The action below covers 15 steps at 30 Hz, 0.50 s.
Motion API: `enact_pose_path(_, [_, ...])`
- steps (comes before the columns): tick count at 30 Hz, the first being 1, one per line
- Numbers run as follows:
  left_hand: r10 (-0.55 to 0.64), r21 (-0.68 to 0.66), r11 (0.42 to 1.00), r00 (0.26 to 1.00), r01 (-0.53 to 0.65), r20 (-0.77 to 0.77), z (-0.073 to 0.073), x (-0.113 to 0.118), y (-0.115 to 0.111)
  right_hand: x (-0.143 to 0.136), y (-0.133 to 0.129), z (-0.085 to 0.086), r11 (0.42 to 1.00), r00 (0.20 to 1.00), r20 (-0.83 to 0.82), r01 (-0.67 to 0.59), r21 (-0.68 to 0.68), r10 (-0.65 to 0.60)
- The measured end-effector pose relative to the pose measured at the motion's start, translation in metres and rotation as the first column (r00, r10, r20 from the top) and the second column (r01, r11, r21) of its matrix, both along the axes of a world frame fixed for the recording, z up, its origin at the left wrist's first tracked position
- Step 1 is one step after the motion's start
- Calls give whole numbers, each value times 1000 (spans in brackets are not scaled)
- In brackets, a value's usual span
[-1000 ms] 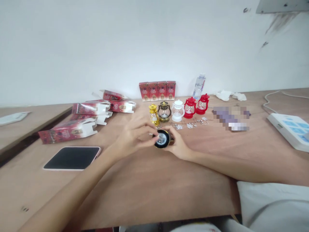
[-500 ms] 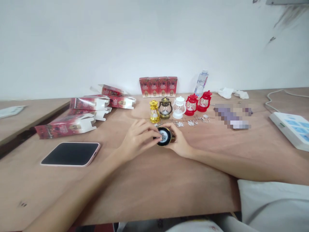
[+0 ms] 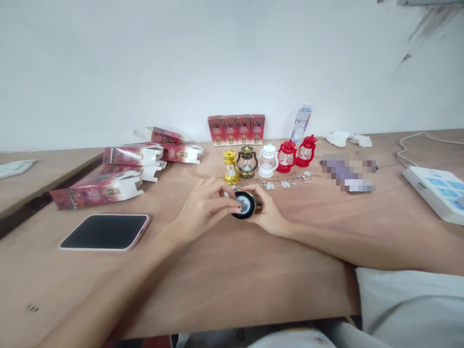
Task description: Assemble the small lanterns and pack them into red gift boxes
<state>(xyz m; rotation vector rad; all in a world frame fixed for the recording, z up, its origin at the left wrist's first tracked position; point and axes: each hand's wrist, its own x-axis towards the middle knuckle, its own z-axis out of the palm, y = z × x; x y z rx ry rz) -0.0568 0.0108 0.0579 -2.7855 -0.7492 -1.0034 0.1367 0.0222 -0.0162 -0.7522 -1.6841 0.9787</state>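
A dark lantern [image 3: 245, 205] with a gold rim lies tipped in my right hand [image 3: 270, 212], its round base turned toward me. The fingers of my right hand wrap round its body. My left hand [image 3: 203, 208] has its thumb and fingertips pinched at the middle of the base; whatever they grip is too small to make out. Just beyond stand a gold lantern [image 3: 231, 168], a bronze lantern [image 3: 247, 162], a white lantern [image 3: 268, 162] and two red lanterns [image 3: 286, 157]. Small metal parts [image 3: 286, 183] lie in front of them.
Opened red boxes [image 3: 97, 190] lie at the left, behind a phone [image 3: 105, 232]. Several closed red boxes [image 3: 236, 130] stand by the wall beside a bottle [image 3: 301, 123]. At the right are crumpled tissues [image 3: 339, 138], a blurred purple item [image 3: 340, 169] and a white device [image 3: 435, 193].
The left hand's fingers have shifted slightly over the lantern's base, with the pinch still there. The whole view has moved a little. The right hand keeps its hold.
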Motion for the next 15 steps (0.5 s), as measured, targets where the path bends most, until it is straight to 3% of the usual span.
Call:
enact_pose_path(7, [8, 31, 999, 1000, -9, 20, -1, 2, -1, 1, 1, -2, 1000, 1000, -3, -9, -7, 9])
enact_pose_path(15, [46, 293, 956, 994, -16, -97, 2, 0, 0, 1, 1, -2, 1000, 1000, 0, 2, -9, -2])
